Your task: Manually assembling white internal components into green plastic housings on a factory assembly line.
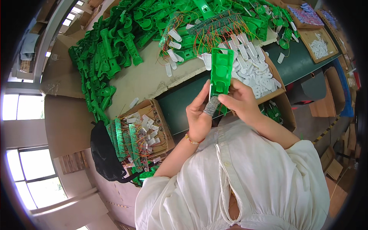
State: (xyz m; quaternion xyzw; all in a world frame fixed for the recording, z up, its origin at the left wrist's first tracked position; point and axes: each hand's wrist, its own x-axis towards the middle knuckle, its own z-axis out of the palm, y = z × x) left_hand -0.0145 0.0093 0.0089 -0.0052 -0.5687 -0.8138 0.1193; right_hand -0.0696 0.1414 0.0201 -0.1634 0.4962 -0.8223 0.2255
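A long green plastic housing (221, 71) with rounded hollows is held upright in front of my chest. My left hand (199, 119) grips its lower left side, its thumb wrapped in grey tape and laid across the bottom end. Along that side, a narrow white edge shows by the fingers; what it belongs to is hard to make out. My right hand (245, 102) closes on the lower right side, thumb pressed near the taped thumb. Behind the housing is a heap of flat white plastic pieces (255, 76).
Green shells (109, 50) are piled over the table's (147, 78) far left. Circuit board strips (218, 25) with red and yellow wires lie at the back. A cardboard box (163, 120) of boards and white parts stands left, near a black bag (102, 155). A tray (333, 51) is far right.
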